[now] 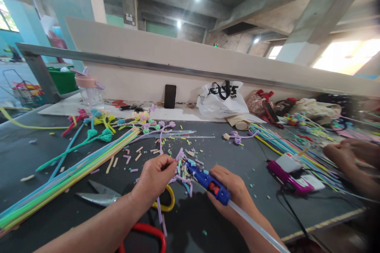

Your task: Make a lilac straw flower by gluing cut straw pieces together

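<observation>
Head view, left grip: the left hand (157,174) has thumb and finger pinched together on a small lilac piece (179,154).
Head view, right grip: the right hand (230,185) is wrapped around a blue glue gun (208,182); a clear glue stick (255,225) sticks out of its back end.
Arms: the left forearm comes up from bottom left, the right from bottom right, and the gun's nozzle points at the lilac piece, near the left fingertips.
Where the lilac piece is: above the table's (228,146) litter of cut bits (190,178).
In the way: open scissors (99,199), with red and yellow handles, lie partly hidden beneath the left arm.
Left side: a bundle of coloured fuzzy stems (74,176), slanting.
Back: a dark phone (170,97) stands upright, a white bag (222,101) right of it.
Far right: another person's hands (350,154), blurred, beyond a magenta tool (292,178).
</observation>
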The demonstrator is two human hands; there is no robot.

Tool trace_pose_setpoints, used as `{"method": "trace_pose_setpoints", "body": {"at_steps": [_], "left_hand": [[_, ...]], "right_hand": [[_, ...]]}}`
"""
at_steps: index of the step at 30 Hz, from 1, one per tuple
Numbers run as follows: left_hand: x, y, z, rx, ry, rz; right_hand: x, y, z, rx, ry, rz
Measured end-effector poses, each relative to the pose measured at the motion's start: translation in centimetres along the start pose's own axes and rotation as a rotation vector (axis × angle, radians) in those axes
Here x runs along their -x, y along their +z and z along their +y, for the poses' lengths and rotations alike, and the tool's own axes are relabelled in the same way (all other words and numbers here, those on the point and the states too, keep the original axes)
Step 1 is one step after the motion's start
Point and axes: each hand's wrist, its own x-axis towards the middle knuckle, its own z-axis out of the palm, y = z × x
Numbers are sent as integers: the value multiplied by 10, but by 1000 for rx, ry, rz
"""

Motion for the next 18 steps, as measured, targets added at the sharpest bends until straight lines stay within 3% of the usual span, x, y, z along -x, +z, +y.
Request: {"method": "trace_pose_setpoints", "body": {"at_steps": [14, 18], "left_hand": [[-2, 0, 0, 90, -60, -8], [-3, 0, 2, 112, -74, -1]], "right_hand": [[1, -2, 3, 27, 1, -56], [0, -11, 15, 100, 99, -47]]}}
